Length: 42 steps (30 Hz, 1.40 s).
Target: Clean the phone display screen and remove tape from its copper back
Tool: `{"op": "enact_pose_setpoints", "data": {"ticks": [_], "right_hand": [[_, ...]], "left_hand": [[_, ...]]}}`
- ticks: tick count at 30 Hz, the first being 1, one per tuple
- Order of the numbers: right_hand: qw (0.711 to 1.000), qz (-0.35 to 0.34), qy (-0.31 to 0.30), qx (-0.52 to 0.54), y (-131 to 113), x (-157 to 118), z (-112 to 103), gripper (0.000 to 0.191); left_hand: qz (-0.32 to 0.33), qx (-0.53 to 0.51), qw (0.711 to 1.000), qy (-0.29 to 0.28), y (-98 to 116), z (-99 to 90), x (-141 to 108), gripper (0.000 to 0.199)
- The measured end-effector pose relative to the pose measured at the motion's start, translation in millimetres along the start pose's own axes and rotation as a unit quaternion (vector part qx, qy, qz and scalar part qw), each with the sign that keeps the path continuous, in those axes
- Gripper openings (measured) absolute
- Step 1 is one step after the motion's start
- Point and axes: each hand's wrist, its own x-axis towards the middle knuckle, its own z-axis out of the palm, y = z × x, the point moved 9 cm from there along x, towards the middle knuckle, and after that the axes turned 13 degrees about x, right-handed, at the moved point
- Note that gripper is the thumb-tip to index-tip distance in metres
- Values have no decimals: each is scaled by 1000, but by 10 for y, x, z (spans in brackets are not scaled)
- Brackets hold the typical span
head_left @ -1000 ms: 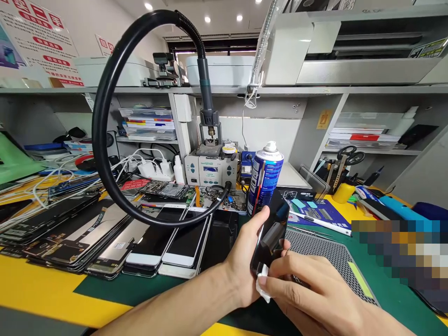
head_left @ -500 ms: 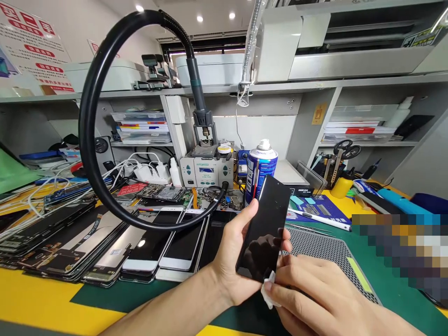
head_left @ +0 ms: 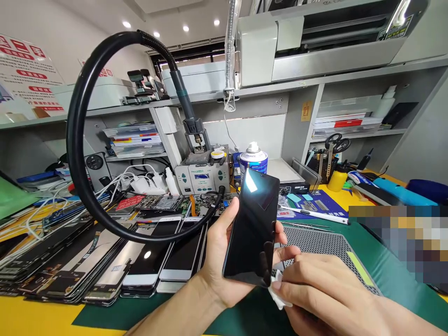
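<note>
A black phone (head_left: 250,228) with a dark, glossy screen is held upright and slightly tilted in my left hand (head_left: 224,261). The thumb lies along its left edge, and fingertips show at its right edge. My right hand (head_left: 322,289) pinches a crumpled white wipe (head_left: 279,291) at the phone's lower right corner. Light reflects off the top of the screen. Behind the phone stands a blue spray can (head_left: 254,161) with a white nozzle, its lower part hidden.
Rows of phones and screens (head_left: 143,266) lie at the left under a looped black hose (head_left: 75,140). A hot-air station (head_left: 203,177) stands at the back. A grey perforated mat (head_left: 332,247), a white pen-like tool (head_left: 325,215) and a yellow bottle (head_left: 338,179) are at the right.
The view has shifted and tilted. My left hand has turned the phone, so its screen now reflects bright light at the top. The wipe has moved round to the lower right corner.
</note>
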Motion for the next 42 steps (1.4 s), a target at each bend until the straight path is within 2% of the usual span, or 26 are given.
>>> {"op": "enact_pose_setpoints", "data": {"ticks": [6,11,19,22,25,28,32,35,38,42], "right_hand": [[999,26,2,48,-26,43,-106,21],[999,15,-2,37,-54,30,-91,20],[999,28,14,15,-50,3,-144,17],[998,29,48,20,-20,7,-192,23],[992,43,102,67,63,25,-260,25],[980,69,147,116,177,34,-316,29],[971,81,177,142,263,27,-360,32],[969,95,165,155,290,29,-340,28],[968,128,122,178,297,44,-250,21],[971,132,94,176,221,51,-186,20]], "left_hand": [[22,33,999,-20,56,43,-11,70],[-3,22,999,-33,11,19,-15,75],[-60,56,997,-1,-43,-38,-32,82],[-57,51,997,-10,-28,-22,-26,80],[-34,40,999,-10,2,-15,-16,71],[-26,52,998,13,-8,-40,-14,67],[-19,79,996,45,-12,-62,-9,64],[3,87,994,69,43,-70,-9,57],[26,122,987,102,124,-97,-27,59],[38,159,981,107,186,-103,-47,62]]}}
